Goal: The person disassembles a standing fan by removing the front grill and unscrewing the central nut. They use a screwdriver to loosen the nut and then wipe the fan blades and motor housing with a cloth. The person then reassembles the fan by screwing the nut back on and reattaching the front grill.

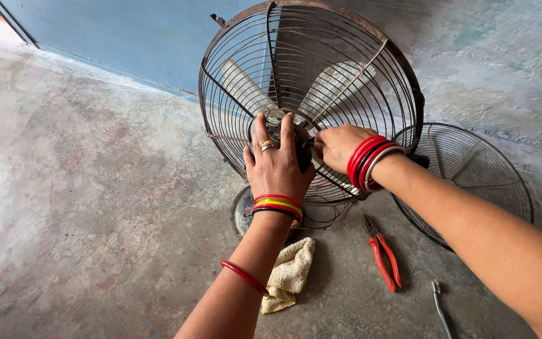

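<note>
the left hand (275,164) is gripping the dark round motor housing (293,141) behind the rusty wire fan cage (312,94), standing on the mottled concrete floor (83,207). the right hand (337,145) is pinching at the housing's side, what it is pinching being hidden. red-handled pliers (384,254) and a nubby yellow cloth (290,273) are lying just below, a loose round grille (472,176) resting beside.

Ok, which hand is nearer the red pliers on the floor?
Right. The right hand is at the fan hub, above the pliers and slightly left of them in the picture. The left hand grips the hub further left, so it is farther away.
</note>
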